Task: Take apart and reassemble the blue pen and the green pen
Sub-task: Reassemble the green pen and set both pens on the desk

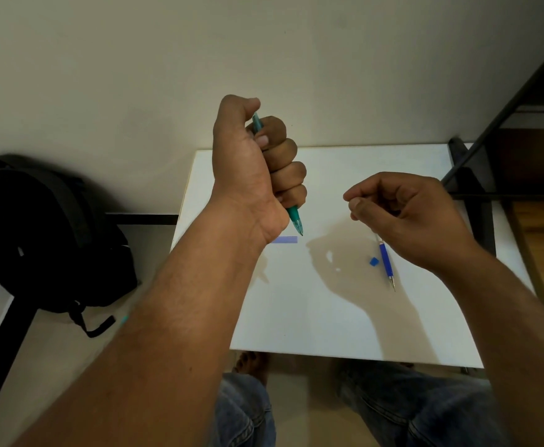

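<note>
Raised left hand [254, 162] fists the green pen [295, 219] tip-down, while the right hand [406, 211] hovers with curled fingertips pinched together.

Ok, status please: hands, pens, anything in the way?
Left hand grips green pen, tip down. Right hand pinched, contents unclear. Blue pen on table, blue piece beside.

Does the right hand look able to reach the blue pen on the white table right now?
Probably yes: the right hand hovers just above the blue plastic pen, nothing between, though its fingers are pinched together, possibly on something tiny.
</note>
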